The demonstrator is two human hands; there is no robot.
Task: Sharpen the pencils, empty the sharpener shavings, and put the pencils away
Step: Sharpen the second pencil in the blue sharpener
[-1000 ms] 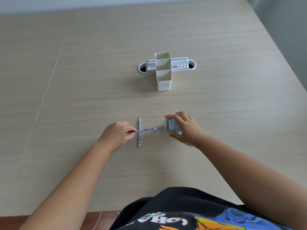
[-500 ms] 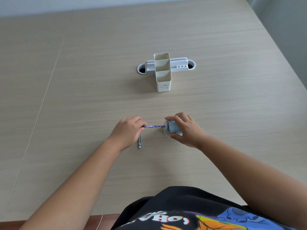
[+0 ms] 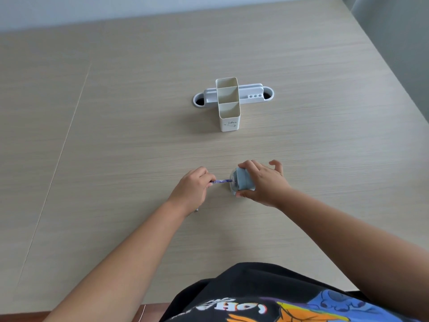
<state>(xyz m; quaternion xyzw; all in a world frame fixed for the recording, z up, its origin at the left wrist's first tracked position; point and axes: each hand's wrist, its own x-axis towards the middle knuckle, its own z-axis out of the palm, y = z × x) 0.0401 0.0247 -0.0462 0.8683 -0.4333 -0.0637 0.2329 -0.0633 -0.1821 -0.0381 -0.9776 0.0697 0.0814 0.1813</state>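
My left hand pinches a purple patterned pencil whose tip is pushed into the opening of a grey-blue pencil sharpener. Only a short length of the pencil shows between hand and sharpener. My right hand grips the sharpener on its side on the table, thumb under it, the outer fingers lifted. A second pencil lies on the table under my left hand; just its end peeks out by my wrist. A white pencil holder with three compartments stands farther back, centre.
Behind the holder lies a low white desk organiser with round holes at both ends. The light wooden table has a seam line running down its left side. Its right edge meets a grey wall.
My left hand has moved right, pushing the purple pencil deeper into the sharpener, and now covers the second pencil. My right hand's outer fingers have lifted off the sharpener.
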